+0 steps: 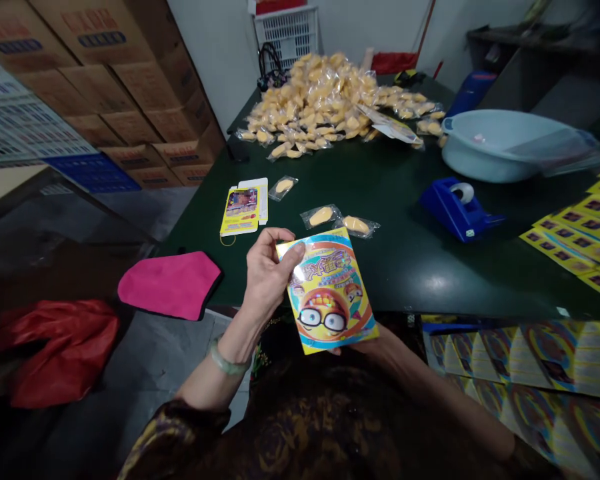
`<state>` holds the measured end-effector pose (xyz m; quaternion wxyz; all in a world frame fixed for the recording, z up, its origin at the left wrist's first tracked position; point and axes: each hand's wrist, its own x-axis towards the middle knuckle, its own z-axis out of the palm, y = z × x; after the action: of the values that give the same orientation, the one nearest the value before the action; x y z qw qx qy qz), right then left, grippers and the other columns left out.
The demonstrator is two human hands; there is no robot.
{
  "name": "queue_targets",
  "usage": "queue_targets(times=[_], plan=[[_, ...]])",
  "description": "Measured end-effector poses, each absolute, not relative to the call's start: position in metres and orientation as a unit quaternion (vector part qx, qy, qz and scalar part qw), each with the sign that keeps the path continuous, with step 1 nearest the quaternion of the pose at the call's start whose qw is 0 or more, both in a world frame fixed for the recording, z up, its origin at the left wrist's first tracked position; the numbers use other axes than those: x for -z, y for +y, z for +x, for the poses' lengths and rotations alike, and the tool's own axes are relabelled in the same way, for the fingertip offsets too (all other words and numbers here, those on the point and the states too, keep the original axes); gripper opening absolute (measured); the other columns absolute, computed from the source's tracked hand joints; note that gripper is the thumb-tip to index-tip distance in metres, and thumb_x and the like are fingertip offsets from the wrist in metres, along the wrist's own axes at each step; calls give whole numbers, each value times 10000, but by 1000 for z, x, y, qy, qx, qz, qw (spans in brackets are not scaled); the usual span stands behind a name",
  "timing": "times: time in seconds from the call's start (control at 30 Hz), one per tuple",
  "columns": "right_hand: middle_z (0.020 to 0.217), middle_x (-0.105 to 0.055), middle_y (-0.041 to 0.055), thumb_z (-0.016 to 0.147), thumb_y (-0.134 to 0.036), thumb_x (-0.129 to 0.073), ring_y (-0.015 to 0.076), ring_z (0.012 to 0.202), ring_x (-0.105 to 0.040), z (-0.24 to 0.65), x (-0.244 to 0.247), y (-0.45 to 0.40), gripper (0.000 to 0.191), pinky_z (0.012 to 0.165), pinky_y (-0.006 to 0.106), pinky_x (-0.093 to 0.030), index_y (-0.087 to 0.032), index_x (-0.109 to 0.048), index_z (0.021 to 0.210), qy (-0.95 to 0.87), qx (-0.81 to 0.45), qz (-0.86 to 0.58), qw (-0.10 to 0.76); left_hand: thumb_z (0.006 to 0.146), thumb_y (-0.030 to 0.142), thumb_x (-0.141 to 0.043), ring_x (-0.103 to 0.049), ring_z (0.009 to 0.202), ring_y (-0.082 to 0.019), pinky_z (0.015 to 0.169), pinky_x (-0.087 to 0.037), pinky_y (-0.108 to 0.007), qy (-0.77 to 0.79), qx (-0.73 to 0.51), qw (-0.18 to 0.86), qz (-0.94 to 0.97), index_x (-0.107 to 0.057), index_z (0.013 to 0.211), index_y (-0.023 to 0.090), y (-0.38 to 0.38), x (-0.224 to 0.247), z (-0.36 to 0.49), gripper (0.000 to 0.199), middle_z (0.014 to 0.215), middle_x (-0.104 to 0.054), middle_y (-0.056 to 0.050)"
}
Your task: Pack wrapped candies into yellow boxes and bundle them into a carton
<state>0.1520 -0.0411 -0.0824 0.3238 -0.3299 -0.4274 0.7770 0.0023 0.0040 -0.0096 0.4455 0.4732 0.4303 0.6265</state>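
A flat, shiny yellow printed box [330, 293] with a cartoon face in glasses is held over the near table edge. My left hand [273, 267] pinches its upper left corner, with the thumb across the front. Behind the box's lower right corner is my right hand [367, 341], mostly hidden; a fingertip shows under the bottom edge, and it holds the box from behind. Just beyond lie two clear-wrapped yellow pieces, one of them a wrapped piece [321, 216]. Farther left, another yellow box [243, 210] with an open white flap lies beside a single wrapped piece [283, 187].
A big heap of wrapped yellow pieces [325, 100] covers the far end of the green table [400, 273]. To the right are a blue tape dispenser [455, 208], a pale blue basin [495, 150] and stacked yellow boxes [585, 230]. A pink cloth piece [173, 285] overhangs the left edge.
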Motion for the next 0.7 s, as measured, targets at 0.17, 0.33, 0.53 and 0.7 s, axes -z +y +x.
queue_targets(times=[0.17,0.33,0.53,0.7], plan=[[594,-634,30,693,-568,-679,119,422,-530,186,89,-47,438,373,233,-425,-154,-673,835,-324,-836,-258,360,610,290,-775,-530,566,-81,516,-436,-195,421,-627,513,408,-550,819,171,7,12,2,329,716,-587,24],[919,-703,51,628,-276,-782,171,729,-668,208,79,-66,515,632,288,-552,-215,-622,1113,-331,-815,-244,408,617,283,-770,-549,583,-84,524,-443,-194,395,-628,528,414,-572,824,166,4,7,6,309,725,-605,23],[938,-691,70,828,-375,-655,134,709,-639,186,64,-76,344,547,224,-517,-164,-611,1096,-421,-704,-369,437,641,344,-797,-517,574,-62,514,-423,-172,441,-634,472,426,-536,747,158,6,9,15,338,716,-560,32],[853,-669,27,804,-394,-680,126,656,-625,189,53,-69,336,494,216,-519,-168,-588,1035,-424,-657,-404,476,599,285,-833,-569,778,-86,635,-486,-173,409,-642,434,482,-551,995,192,15,11,19,494,970,-572,-11]])
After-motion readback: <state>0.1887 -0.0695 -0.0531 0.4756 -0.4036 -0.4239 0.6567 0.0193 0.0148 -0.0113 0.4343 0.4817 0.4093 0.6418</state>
